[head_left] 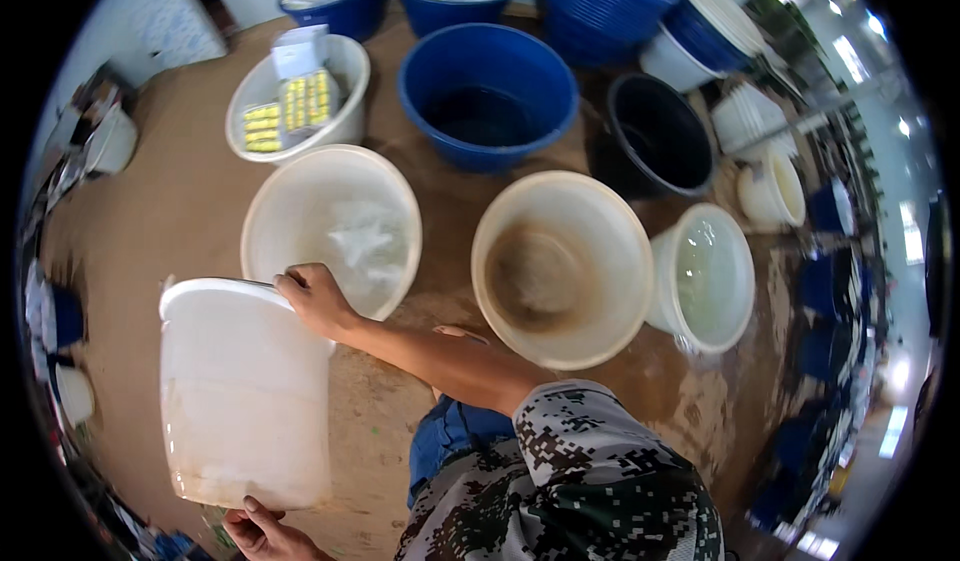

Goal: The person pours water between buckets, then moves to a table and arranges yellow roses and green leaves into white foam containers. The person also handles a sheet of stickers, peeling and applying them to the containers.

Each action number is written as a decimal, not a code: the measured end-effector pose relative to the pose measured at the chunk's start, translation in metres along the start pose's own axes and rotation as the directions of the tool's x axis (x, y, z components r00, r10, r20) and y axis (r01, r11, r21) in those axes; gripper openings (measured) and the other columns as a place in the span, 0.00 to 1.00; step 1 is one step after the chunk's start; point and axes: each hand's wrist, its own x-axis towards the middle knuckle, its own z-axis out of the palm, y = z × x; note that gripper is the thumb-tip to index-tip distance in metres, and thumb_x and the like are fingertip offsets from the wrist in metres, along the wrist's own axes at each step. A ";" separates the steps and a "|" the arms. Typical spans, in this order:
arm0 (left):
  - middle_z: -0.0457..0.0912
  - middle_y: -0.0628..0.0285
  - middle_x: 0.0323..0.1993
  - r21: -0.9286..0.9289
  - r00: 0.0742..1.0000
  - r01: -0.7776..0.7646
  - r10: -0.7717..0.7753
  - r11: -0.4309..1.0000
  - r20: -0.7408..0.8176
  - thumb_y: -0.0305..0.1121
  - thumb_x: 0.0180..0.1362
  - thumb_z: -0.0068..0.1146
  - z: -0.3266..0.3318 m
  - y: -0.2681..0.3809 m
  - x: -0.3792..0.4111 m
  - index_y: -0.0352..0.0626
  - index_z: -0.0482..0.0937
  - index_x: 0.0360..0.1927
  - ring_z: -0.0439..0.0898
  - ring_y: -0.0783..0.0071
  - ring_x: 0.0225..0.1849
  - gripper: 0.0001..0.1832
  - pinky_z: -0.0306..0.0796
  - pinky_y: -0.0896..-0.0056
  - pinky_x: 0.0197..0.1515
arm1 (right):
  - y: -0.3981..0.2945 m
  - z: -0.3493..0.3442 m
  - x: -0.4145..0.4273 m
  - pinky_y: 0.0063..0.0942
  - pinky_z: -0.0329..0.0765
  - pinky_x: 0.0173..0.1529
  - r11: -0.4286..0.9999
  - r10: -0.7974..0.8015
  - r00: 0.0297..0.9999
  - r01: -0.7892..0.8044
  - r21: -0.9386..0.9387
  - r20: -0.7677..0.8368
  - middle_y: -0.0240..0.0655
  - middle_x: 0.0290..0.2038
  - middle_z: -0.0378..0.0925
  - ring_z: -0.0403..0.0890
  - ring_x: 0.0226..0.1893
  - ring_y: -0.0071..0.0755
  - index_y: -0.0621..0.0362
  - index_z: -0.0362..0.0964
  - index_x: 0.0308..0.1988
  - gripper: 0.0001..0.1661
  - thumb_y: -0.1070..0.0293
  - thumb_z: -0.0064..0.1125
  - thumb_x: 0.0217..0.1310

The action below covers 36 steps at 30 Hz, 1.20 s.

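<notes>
A white plastic bucket (244,396) is held tilted at the left, its wall facing me and brownish stains near its base. My right hand (315,300) grips the rim, the arm reaching across from the right. At the bottom edge, my left hand (262,532) supports the base with its thumb against it; part of this hand is cut off by the frame. Just beyond the bucket stands a round whitish tub (300,193) with water in it, partly hidden by the bucket and my right hand. Whatever is inside the bucket is hidden.
Right of it stand a brown-stained whitish tub (600,291) and a white bucket of clear liquid (701,276). Farther back are a blue tub (487,51), a black tub (652,103) and a white tub (244,96) holding yellow-and-white packs. Wet brown floor (367,471) lies underneath.
</notes>
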 end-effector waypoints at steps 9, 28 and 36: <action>0.73 0.52 0.25 -0.186 0.997 0.017 -0.002 0.982 0.082 0.52 0.58 0.55 -0.004 -0.060 -0.063 0.34 0.71 0.33 0.71 0.69 0.27 0.25 0.66 0.63 0.32 | -0.084 -0.071 -0.141 0.33 0.59 0.20 0.863 -0.477 0.870 0.436 -0.257 -0.124 0.41 0.11 0.59 0.59 0.12 0.29 0.63 0.56 0.14 0.20 0.70 0.53 0.53; 0.74 0.62 0.35 -0.378 0.208 0.288 0.328 0.880 0.921 0.36 0.53 0.65 0.168 0.125 -0.409 0.34 0.69 0.40 0.72 0.77 0.35 0.20 0.70 0.73 0.37 | -0.151 -0.417 -0.555 0.25 0.72 0.22 0.689 -0.638 0.399 -0.087 -0.720 -0.659 0.35 0.17 0.76 0.75 0.15 0.26 0.54 0.77 0.43 0.18 0.64 0.66 0.50; 0.72 0.68 0.27 -0.440 0.134 0.179 0.421 0.880 0.897 0.30 0.47 0.69 0.229 0.204 -0.502 0.38 0.69 0.33 0.68 0.80 0.29 0.18 0.66 0.76 0.34 | -0.130 -0.532 -0.610 0.20 0.65 0.22 0.845 -0.426 0.203 -0.260 -0.468 -0.882 0.29 0.14 0.66 0.63 0.16 0.18 0.59 0.77 0.35 0.10 0.69 0.67 0.49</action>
